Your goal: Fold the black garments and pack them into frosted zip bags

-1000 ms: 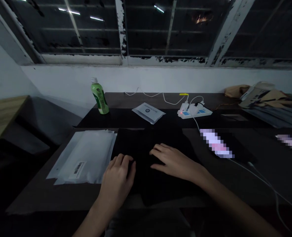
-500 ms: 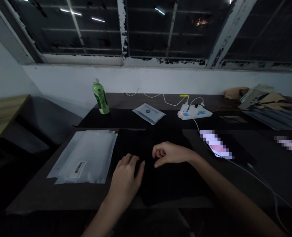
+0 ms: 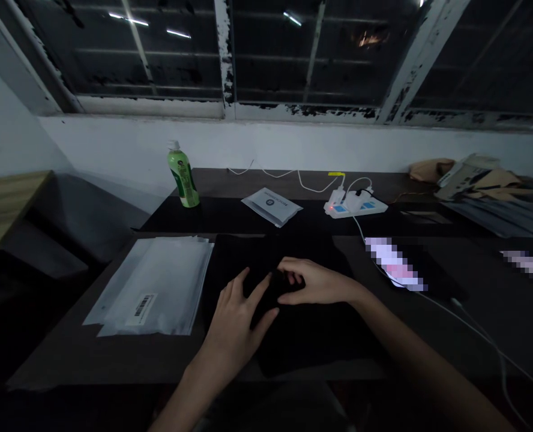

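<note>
Dark black cloth (image 3: 311, 336) lies spread on the table in front of me; its kind is hard to make out in the dim light. My right hand (image 3: 314, 282) pinches a raised bunch of the cloth between its thumb and curled fingers. Close beside it, my left hand (image 3: 239, 312) rests over the cloth, fingers spread, its index finger and thumb reaching toward the same bunch. To the left of my left hand lies a stack of frosted plastic bags (image 3: 158, 276), the top one bearing a barcode label (image 3: 143, 309).
Behind the cloth are a small white printed pouch (image 3: 272, 206), a green bottle (image 3: 183, 177) and a power strip (image 3: 359, 207) with chargers. At right, a lit phone (image 3: 395, 264) lies by a white cable (image 3: 455, 318). Cardboard and flat bags (image 3: 496, 180) sit farther right.
My left hand has moved right and spread its fingers toward my right hand. A bunch of black cloth now stands up in my right hand's fingers.
</note>
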Demonstrator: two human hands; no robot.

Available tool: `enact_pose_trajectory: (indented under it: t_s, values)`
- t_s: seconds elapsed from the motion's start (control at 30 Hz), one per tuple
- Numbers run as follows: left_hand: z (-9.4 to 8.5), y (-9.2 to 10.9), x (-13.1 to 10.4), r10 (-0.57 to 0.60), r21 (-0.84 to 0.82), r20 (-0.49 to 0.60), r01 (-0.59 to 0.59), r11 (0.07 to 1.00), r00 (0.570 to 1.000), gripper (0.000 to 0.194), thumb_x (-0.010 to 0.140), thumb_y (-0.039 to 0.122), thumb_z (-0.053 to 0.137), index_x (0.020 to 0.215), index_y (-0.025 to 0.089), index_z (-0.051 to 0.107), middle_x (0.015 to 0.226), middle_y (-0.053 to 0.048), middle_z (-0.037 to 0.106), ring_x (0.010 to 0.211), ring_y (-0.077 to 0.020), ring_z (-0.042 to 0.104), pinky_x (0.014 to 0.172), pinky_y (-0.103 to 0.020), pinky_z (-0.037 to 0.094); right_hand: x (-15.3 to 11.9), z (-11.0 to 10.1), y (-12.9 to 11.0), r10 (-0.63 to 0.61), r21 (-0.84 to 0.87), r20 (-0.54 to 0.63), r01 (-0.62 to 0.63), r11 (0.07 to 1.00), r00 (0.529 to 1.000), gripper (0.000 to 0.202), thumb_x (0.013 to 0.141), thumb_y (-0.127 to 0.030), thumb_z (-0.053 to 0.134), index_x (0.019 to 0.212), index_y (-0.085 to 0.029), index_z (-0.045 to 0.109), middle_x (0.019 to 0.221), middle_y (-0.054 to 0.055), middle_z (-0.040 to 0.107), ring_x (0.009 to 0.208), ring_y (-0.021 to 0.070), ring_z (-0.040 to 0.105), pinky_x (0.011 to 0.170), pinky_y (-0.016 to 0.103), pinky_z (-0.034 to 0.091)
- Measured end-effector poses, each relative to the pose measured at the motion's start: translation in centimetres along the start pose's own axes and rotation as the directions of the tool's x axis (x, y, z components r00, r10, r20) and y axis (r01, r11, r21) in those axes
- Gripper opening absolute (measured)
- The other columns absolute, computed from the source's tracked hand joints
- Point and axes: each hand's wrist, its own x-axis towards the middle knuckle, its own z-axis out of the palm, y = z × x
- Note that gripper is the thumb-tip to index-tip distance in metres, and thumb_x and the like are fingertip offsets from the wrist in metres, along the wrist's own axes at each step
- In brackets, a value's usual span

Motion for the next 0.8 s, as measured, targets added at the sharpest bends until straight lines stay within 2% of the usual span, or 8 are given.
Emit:
enact_pose_trajectory:
  t_s: [0.1, 0.2, 0.3, 0.43, 0.53, 0.6, 0.67, 0.8]
  values:
    - [0.1, 0.0, 0.0, -0.009, -0.017, 0.009, 0.009, 1.0, 1.0, 0.046, 0.093, 0.034, 0.059, 0.137, 0.021, 0.055, 0.135, -0.018, 0.054, 0.126, -0.0365, 0.054, 0.098, -0.057, 0.05, 0.0, 0.4, -0.6, -0.047, -0.022, -0.01, 0.047, 0.999, 0.999, 0.016, 0.08, -0.027, 0.072, 0.091, -0.02, 0.062, 0.098, 0.0, 0.057, 0.085, 0.0138, 0.055, 0.076, 0.028, 0.046]
    - [0.0, 0.4, 0.2, -0.012, -0.051, 0.016, 0.013, 0.999, 1.0, 0.036, 0.094, 0.015, 0.049, 0.127, 0.015, 0.062, 0.128, -0.017, 0.061, 0.121, -0.0325, 0.057, 0.1, -0.053, 0.05, 0.1, 1.0, -1.1, -0.023, -0.086, -0.023, 0.021, 0.996, 0.999, 0.023, 0.082, -0.039, 0.072, 0.089, -0.02, 0.062, 0.098, 0.002, 0.059, 0.087, 0.0159, 0.057, 0.076, 0.03, 0.047]
    - [-0.1, 0.7, 0.3, 0.001, -0.084, 0.013, 0.0, 0.996, 1.0, 0.043, 0.089, 0.003, 0.042, 0.126, 0.012, 0.063, 0.129, -0.015, 0.062, 0.124, -0.0304, 0.055, 0.103, -0.051, 0.049, 0.2, 1.9, -1.6, 0.002, -0.143, -0.067, -0.011, 0.99, 0.998, 0.025, 0.085, -0.043, 0.069, 0.089, -0.02, 0.061, 0.097, 0.003, 0.06, 0.087, 0.0174, 0.058, 0.076, 0.031, 0.047]
    - [-0.1, 0.9, 0.4, -0.059, -0.11, -0.011, 0.058, 0.992, 0.998, 0.041, 0.093, 0.008, 0.04, 0.127, 0.012, 0.062, 0.129, -0.014, 0.063, 0.12, -0.0283, 0.059, 0.102, -0.048, 0.051, 0.2, 2.3, -2.2, 0.008, -0.181, -0.131, -0.032, 0.983, 0.991, 0.014, 0.095, -0.032, 0.053, 0.092, -0.02, 0.061, 0.103, 0.006, 0.062, 0.093, 0.019, 0.06, 0.083, 0.034, 0.047]
    - [0.0, 1.3, 0.6, -0.156, -0.133, -0.021, 0.152, 0.979, 0.988, 0.034, 0.094, 0.017, 0.047, 0.122, 0.013, 0.065, 0.125, -0.014, 0.065, 0.112, -0.0279, 0.066, 0.096, -0.044, 0.055, -0.2, 0.7, -2.2, 0.014, -0.155, -0.216, -0.049, 0.987, 0.976, 0.012, 0.095, -0.028, 0.051, 0.092, -0.02, 0.06, 0.094, 0.004, 0.063, 0.086, 0.0184, 0.06, 0.079, 0.034, 0.048]
    - [0.2, 1.6, 1.0, -0.235, -0.152, -0.029, 0.228, 0.962, 0.972, 0.029, 0.094, 0.025, 0.053, 0.117, 0.014, 0.067, 0.122, -0.013, 0.065, 0.095, -0.0254, 0.072, 0.085, -0.039, 0.06, -0.5, -1.3, -1.6, 0.094, -0.066, -0.322, -0.121, 0.99, 0.942, 0.01, 0.094, -0.028, 0.051, 0.093, -0.022, 0.059, 0.082, 0.0, 0.062, 0.074, 0.0164, 0.058, 0.07, 0.031, 0.047]
    - [0.5, 2.0, 1.5, -0.313, -0.165, -0.036, 0.304, 0.938, 0.949, 0.025, 0.091, 0.028, 0.059, 0.11, 0.013, 0.068, 0.118, -0.013, 0.065, 0.075, -0.0203, 0.073, 0.07, -0.034, 0.061, -0.9, -3.5, -0.8, 0.227, 0.084, -0.444, -0.212, 0.974, 0.867, 0.011, 0.092, -0.033, 0.055, 0.096, -0.024, 0.06, 0.073, -0.003, 0.059, 0.065, 0.0148, 0.056, 0.061, 0.028, 0.046]
    - [0.6, 1.8, 2.3, -0.364, -0.217, -0.062, 0.343, 0.914, 0.929, 0.022, 0.082, 0.011, 0.06, 0.103, 0.015, 0.068, 0.113, -0.01, 0.064, 0.066, -0.0155, 0.069, 0.062, -0.029, 0.058, -1.8, -6.9, 0.3, 0.433, 0.431, -0.519, -0.212, 0.877, 0.737, 0.021, 0.085, -0.041, 0.065, 0.1, -0.026, 0.063, 0.077, -0.003, 0.064, 0.069, 0.015, 0.061, 0.06, 0.025, 0.048]
